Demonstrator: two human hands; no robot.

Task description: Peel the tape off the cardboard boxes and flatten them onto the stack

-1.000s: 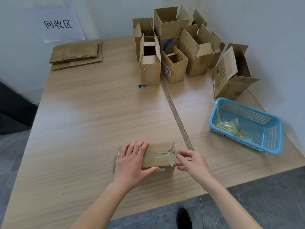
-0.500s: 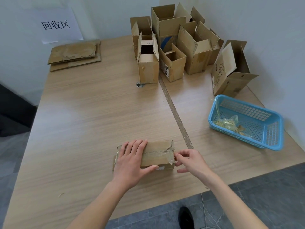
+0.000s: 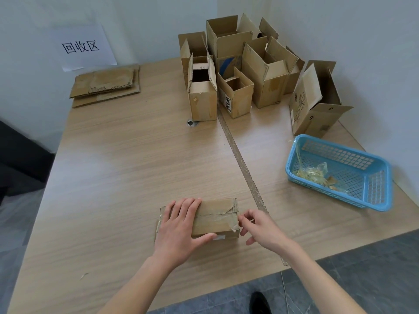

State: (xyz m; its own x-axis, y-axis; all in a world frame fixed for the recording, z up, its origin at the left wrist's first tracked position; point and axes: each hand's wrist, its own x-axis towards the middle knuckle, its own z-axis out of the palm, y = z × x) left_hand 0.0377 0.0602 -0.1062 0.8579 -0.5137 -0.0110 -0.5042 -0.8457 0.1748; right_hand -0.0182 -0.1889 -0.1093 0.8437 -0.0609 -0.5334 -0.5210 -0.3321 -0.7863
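The left hand (image 3: 179,232) presses flat, fingers straight, on the taped box (image 3: 215,217). The right hand (image 3: 260,227) fingers (image 3: 243,219), curled, pick at the tape (image 3: 234,226) at the box's end.

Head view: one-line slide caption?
Left hand presses a taped cardboard box flat while right hand picks at its tape end.

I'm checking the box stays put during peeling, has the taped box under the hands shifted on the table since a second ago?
No. The taped box keeps its place just left of the table's seam strip, near the front edge.
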